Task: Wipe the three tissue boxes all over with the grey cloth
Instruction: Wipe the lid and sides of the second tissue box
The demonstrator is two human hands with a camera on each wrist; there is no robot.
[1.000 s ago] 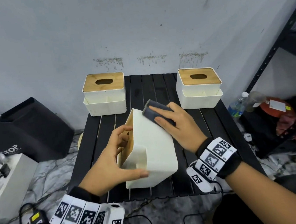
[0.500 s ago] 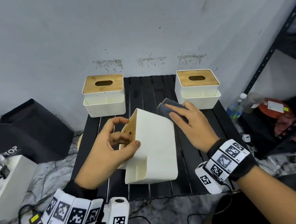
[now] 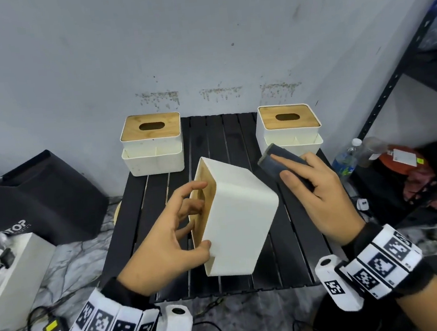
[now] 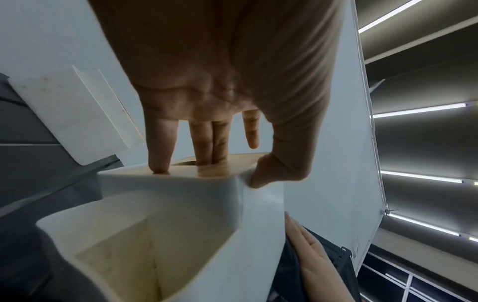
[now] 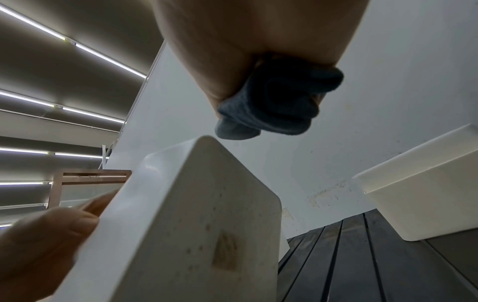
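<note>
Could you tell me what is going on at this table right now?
A person is wiping tissue boxes. The left hand holds the middle tissue box tipped on the black slatted table, fingers on its wooden lid, thumb on its white side. The right hand holds the folded grey cloth just off the box's right side, not touching it. Two more tissue boxes stand upright by the wall.

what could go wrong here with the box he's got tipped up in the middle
1. The middle tissue box is tipped on its side, held only by the left hand: thumb on a corner, fingertips on the wooden lid. It could slip or topple onto the slatted table.
2. The right hand holds the grey cloth off the box, close to the back right box; a wide swing might knock it.
</note>
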